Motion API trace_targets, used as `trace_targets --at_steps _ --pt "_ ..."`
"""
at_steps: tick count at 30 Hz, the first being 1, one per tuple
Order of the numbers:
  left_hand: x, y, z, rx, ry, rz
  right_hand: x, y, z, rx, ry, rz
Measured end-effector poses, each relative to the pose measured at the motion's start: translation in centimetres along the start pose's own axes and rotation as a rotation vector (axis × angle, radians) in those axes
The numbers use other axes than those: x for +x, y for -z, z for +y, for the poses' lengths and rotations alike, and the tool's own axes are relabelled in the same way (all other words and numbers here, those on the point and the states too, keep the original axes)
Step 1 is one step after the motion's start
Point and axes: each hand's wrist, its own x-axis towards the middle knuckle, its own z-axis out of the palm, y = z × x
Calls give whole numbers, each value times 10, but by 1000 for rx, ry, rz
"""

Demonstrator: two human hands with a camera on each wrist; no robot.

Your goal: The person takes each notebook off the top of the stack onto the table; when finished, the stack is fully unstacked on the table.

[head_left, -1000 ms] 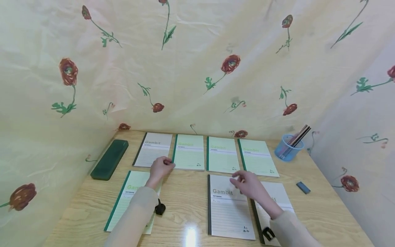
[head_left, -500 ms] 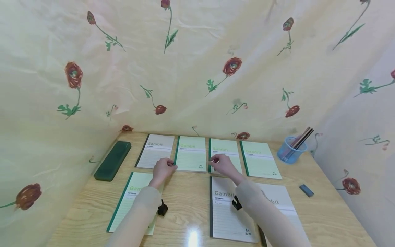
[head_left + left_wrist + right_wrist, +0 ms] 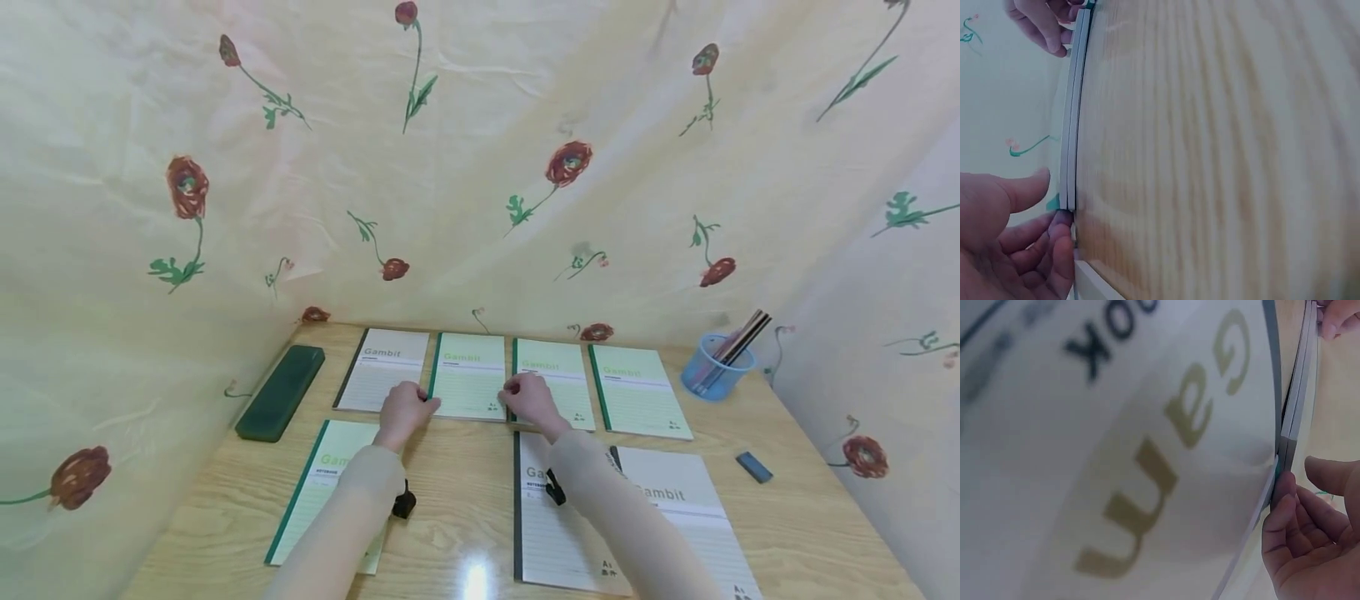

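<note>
In the back row, a pale green notebook with a dark green spine (image 3: 471, 379) lies second from the left. My left hand (image 3: 407, 408) touches its near left corner, and my right hand (image 3: 531, 398) is at its near right corner, partly over the neighbouring green notebook (image 3: 551, 367). Two stacked edges (image 3: 1072, 112) show here in the left wrist view. There the left fingertips meet the corner while the thumb stands apart. In the right wrist view the right hand (image 3: 1316, 531) has bent fingers against the stack's corner, its thumb clear of the cover.
A grey notebook (image 3: 390, 354) and another green one (image 3: 641, 392) end the back row. In front lie a green notebook (image 3: 315, 483) and two grey ones (image 3: 562, 542), (image 3: 697, 508). A dark green case (image 3: 281, 396), blue pen cup (image 3: 716, 371) and small dark block (image 3: 753, 467) flank them.
My right hand has moved left and away from me, from above the front grey notebooks to the second back notebook's near right corner. My left hand has stayed at the near left corner.
</note>
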Motion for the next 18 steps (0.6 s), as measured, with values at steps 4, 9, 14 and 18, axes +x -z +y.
trace_targets --at_steps 4,9,14,18 --pt "3 -1 5 43 1 -6 0 -2 -1 18 -36 -10" --pt "3 -2 7 27 31 -9 2 -4 1 -3 -19 -8" --pt "3 -1 9 -3 46 13 2 -4 2 -3 -1 -6" --pt "2 1 10 -55 65 7 0 -1 1 11 -14 -8"
